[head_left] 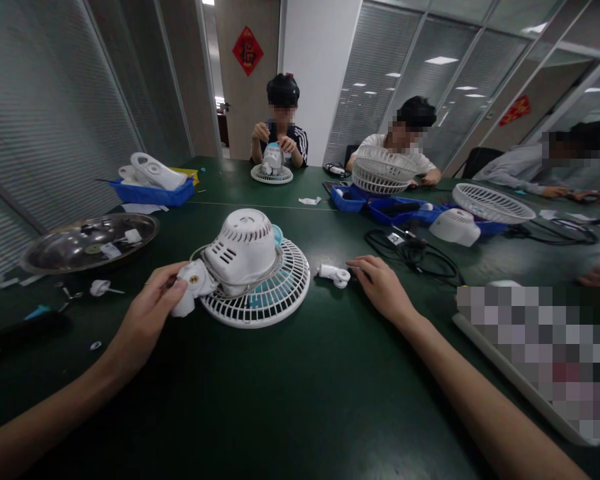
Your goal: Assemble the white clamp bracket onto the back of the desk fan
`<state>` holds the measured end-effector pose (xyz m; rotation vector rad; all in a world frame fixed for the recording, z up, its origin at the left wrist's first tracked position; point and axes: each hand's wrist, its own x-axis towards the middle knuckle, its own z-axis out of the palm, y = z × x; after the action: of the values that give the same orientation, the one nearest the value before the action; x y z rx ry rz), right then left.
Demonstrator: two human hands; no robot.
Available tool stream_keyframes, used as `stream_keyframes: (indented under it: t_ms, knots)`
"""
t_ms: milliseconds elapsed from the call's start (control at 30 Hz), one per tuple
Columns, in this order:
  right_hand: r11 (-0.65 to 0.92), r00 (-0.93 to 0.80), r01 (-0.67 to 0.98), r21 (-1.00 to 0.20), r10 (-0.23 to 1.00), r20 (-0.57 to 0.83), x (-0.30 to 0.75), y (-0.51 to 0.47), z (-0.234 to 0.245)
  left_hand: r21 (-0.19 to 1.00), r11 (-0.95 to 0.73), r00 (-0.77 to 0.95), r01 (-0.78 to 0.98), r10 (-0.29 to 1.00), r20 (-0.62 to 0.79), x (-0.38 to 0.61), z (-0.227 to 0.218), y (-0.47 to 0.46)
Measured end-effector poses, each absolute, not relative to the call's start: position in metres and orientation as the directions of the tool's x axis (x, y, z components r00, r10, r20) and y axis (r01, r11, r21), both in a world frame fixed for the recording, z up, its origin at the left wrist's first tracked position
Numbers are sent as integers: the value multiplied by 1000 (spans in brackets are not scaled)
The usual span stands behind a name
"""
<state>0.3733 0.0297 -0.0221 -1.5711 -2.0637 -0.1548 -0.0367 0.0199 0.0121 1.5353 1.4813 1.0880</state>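
A white fan head (253, 270) lies grille-down on the dark green table (300, 400), its motor housing facing up. My left hand (153, 313) is closed around the white neck joint (193, 283) at the fan's left side. My right hand (380, 283) rests on the table to the right of the fan, fingers curled at a small white plastic part (334, 273) and a thin dark object I cannot make out.
A metal bowl (87, 241) with small parts sits at left, blue trays (150, 192) beyond it. A black cord (415, 252) coils at right. Three people work on fans across the table. A white tray edge (505, 373) lies near right.
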Motion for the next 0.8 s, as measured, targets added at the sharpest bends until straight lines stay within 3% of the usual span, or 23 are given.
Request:
stream_keyframes:
  t_ms: [100,267,433,533,667,800]
  knots:
    - [343,-183,922,-178,794,580,371,29,-19,969,-7,-9,247,1000,9,-34,15,19]
    - [432,-221,891,-138,679,700,355,20,-7,947,-54,-74,317,994,82,-27,17,20]
    - [495,-407,856,149,468,784,319,-10,6,887,-169,-25,429,980,198,-28,18,14]
    - [603,-561,752,264,377,737,282,-28,12,869,-205,41,450,977,209,-28,19,6]
    - [784,-739,580,223,391,550,231,-37,15,888,-232,114,396,972,203,-23,18,-3]
    - [820,-710,572,-11,502,494,204,-39,13,932,-153,180,328,979,98,-16,20,-7]
